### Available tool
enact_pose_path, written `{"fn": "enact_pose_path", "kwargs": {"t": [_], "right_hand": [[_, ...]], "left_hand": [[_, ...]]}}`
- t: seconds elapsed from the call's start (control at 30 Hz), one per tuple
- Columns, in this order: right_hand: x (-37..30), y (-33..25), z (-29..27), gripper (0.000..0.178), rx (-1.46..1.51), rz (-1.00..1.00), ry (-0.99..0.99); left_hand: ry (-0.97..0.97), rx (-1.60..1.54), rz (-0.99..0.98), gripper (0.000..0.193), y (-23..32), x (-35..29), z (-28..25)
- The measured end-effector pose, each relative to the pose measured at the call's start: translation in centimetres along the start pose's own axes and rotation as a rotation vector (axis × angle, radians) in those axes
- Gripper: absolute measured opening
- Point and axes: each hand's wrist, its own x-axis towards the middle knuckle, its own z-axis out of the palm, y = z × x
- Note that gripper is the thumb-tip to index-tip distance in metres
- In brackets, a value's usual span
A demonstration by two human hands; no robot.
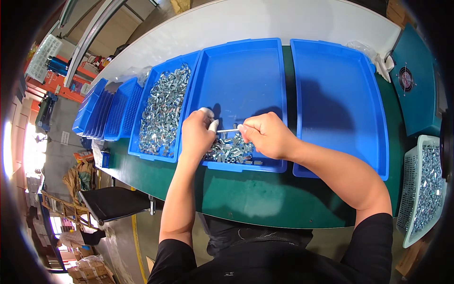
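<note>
My right hand (270, 136) pinches a thin metal rod (228, 130) between thumb and forefinger. The rod points left, its far end reaching the fingertips of my left hand (195, 135). Those fingers wear white covers and are closed in a pinch; whatever they hold is hidden. Both hands are over the near part of the middle blue tray (246, 167). Below them lies a pile of small silvery metal parts (231, 151), several with holes through them. Beyond the pile, the tray's blue bottom shows.
A blue tray (135, 142) full of similar metal parts stands left, with blue baskets (124, 110) beyond it. Another blue tray (340, 80) lies right. Farther right are a teal machine (416, 80) and a pale basket of parts (407, 199). A black stool (116, 202) stands at the left.
</note>
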Motion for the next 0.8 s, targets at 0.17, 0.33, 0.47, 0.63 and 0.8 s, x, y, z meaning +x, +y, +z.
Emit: {"fn": "enact_pose_path", "kwargs": {"t": [0.17,0.33,0.47,0.63,0.8], "right_hand": [[0.1,-0.1,-0.2,0.034,0.006,0.036,0.051],[0.0,0.1,-0.1,0.035,0.047,-0.005,0.071],[0.0,-0.1,-0.2,0.034,-0.01,0.022,0.046],[-0.1,-0.3,-0.2,0.032,-0.131,-0.032,-0.003],[-0.1,-0.5,-0.1,0.031,-0.086,-0.038,0.032]], "left_hand": [[0.04,-0.852,-0.225,0.019,0.8,-2.9,-0.9],[0.098,-1.368,-0.177,0.016,0.8,-4.4,-0.9],[0.067,-1.435,-0.204,0.017,1.5,-4.8,-0.5],[0.016,-1.254,-0.198,0.016,2.0,-4.9,-0.7],[0.02,-1.203,-0.13,0.016,1.7,-5.1,-0.6]]}}
